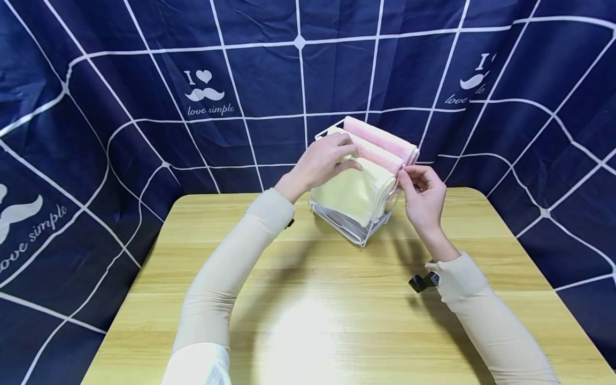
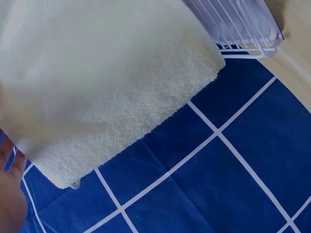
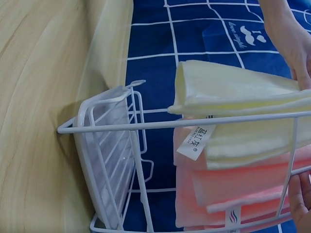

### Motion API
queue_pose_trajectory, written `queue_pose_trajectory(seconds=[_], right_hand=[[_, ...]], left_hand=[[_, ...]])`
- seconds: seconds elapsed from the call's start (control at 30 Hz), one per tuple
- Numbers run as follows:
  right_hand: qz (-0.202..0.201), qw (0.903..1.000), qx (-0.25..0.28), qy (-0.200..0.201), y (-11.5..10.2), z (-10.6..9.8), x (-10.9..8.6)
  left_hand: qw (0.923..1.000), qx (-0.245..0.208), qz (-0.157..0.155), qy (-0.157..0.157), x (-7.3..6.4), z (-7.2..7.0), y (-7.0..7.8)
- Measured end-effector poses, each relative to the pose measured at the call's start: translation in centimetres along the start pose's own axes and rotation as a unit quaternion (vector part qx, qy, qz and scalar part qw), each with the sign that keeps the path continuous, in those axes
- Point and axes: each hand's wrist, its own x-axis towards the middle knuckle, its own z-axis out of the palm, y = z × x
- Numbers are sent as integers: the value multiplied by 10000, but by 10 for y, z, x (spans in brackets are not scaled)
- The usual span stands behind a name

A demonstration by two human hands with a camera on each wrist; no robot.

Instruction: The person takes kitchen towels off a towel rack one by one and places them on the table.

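A pale yellow towel (image 1: 353,187) hangs at the front of a white wire rack (image 1: 332,222), with a peach-pink towel (image 1: 380,158) and a lighter pink towel (image 1: 382,136) behind it. My left hand (image 1: 327,158) is over the yellow towel's upper left part, fingers bent loosely and thumb apart from them. At the right end of the peach-pink towel, my right hand (image 1: 423,195) pinches its edge between thumb and forefinger, close to a rack bar. In the right wrist view, a white label (image 3: 196,141) sticks out near the yellow towel's folds.
The rack stands toward the back of a light wooden table (image 1: 308,283), turned at an angle. Its base holds a pale tray (image 3: 114,145). A dark blue curtain (image 1: 269,80) with white lines rises behind and at both sides.
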Motion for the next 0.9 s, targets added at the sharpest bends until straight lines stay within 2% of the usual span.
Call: queue_pose_trajectory(seconds=[0.27, 0.67, 0.9], right_hand=[[63, 9996, 255, -55, 0, 1, 0], [1, 10000, 20, -35, -2, 1, 0], [-75, 9999, -63, -36, -2, 2, 0]], left_hand=[[10000, 6, 38, 65, -1, 0, 1], [9997, 96, -49, 207, 1, -13, 3], [9994, 46, 39, 353, 0, -21, 3]])
